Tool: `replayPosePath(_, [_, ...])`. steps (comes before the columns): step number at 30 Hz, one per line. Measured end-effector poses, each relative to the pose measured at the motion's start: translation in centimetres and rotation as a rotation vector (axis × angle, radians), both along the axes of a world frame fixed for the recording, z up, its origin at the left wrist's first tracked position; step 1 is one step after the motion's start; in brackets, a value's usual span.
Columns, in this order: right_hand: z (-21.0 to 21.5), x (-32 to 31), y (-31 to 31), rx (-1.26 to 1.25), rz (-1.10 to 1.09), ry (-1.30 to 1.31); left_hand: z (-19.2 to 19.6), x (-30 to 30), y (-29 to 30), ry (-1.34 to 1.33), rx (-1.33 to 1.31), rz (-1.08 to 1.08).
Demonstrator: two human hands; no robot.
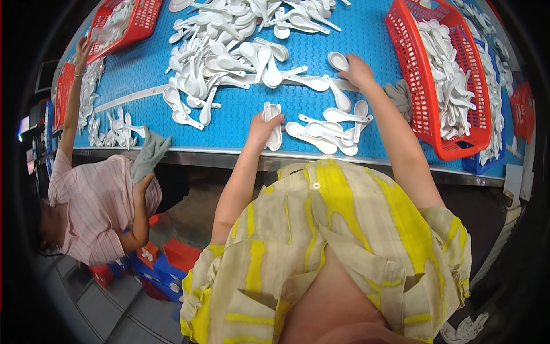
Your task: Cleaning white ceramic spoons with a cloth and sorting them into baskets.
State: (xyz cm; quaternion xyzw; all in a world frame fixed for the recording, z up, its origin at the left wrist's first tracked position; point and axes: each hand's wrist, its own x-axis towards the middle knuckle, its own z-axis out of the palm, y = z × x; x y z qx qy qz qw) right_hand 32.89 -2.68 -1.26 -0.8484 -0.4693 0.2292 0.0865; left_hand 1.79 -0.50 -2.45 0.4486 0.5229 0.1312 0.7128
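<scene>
On the blue plastic conveyor belt [344, 40] in front of us, our left hand [262, 127] closes its fingers around a small stack of white ceramic soup spoons [272, 125], holding them upright on the belt near its front metal edge [217, 157]. Our right hand [356, 70] reaches further out, fingers curled loosely over a single white ceramic spoon [337, 60] that lies bowl-up on the belt; the fingertips touch it, though we cannot tell whether it is actually gripped. Between our two hands, a loose row of white spoons [329, 129] lies just beside the held stack, some overlapping. Further back, a large scattered heap of white spoons [229, 46] spreads over the middle of the belt, and a long white strip [137, 94] runs across the surface under it.

To our right, a red plastic slotted basket [410, 63] sits on the belt, filled with white spoons, with a grey cloth [401, 94] bunched against its near side. At the far left, another red basket [134, 26] rests on the belt. Beside us on the left, a person in a pink striped shirt [91, 206] holds a grey-green rag [150, 153] in one hand and stretches the other arm up toward that far basket.
</scene>
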Motion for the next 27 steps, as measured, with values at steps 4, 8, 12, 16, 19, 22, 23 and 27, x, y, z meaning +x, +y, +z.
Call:
replayPosePath(4, [-1.3,-1.2,-0.4,0.285,-0.035,0.069,0.6,0.1,0.4,-0.061,-0.049,0.04])
replayPosePath(8, [1.8,-7.5,-0.8,0.366,0.159,0.145,0.5,0.1,0.5,-0.042,-0.078,0.042])
replayPosePath(12, [0.6,-10.3,-1.9,0.296,0.431,-0.062,0.3,-0.4,0.5,-0.084,-0.143,0.149])
replayPosePath(16, [1.4,-9.2,-3.3,0.114,0.289,0.081,0.0,-0.8,0.3,-0.147,-0.197,0.304])
replayPosePath(19, [1.6,-8.3,-3.7,0.083,0.255,0.188,0.1,-1.3,0.1,-0.214,-0.26,0.414])
replayPosePath(22, [2.0,-7.5,-3.8,0.146,0.096,0.413,0.3,-1.1,0.0,-0.214,-0.208,0.372])
replayPosePath(23, [2.3,-7.4,-3.8,0.141,0.057,0.476,0.3,-0.9,0.1,-0.214,-0.21,0.371])
replayPosePath(27, [-0.7,-6.0,-3.9,0.579,-0.304,0.651,0.9,0.5,0.6,-0.163,-0.052,0.252])
